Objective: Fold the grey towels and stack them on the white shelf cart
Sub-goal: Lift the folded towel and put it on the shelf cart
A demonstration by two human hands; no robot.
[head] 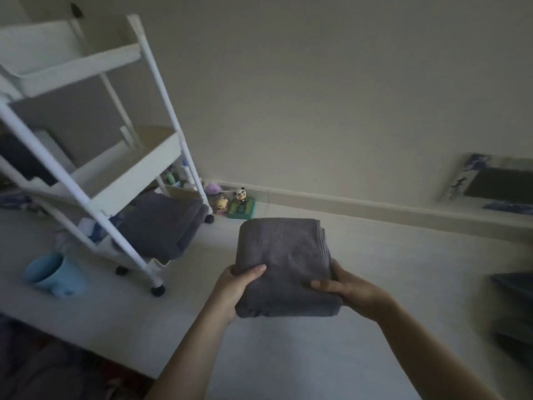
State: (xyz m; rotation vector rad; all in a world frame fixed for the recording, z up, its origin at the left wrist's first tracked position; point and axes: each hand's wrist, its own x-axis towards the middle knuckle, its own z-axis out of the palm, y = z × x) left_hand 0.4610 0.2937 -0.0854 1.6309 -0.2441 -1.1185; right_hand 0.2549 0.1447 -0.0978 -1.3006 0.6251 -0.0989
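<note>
A folded grey towel point(284, 264) is held up in the air in front of me, above the pale floor. My left hand point(236, 287) grips its near left corner, thumb on top. My right hand point(346, 290) grips its near right edge, thumb across the top. The white shelf cart point(127, 171) stands to the left, tilted in this view. A stack of folded grey towels point(161, 223) lies on its bottom tier. A dark folded cloth point(23, 160) shows on the middle tier at far left.
A light blue cup point(52, 274) lies on the floor in front of the cart. Small toys, among them a panda figure point(241, 202), sit by the skirting board. A framed picture point(496, 183) leans at the right wall. Dark objects point(513, 313) fill the right edge.
</note>
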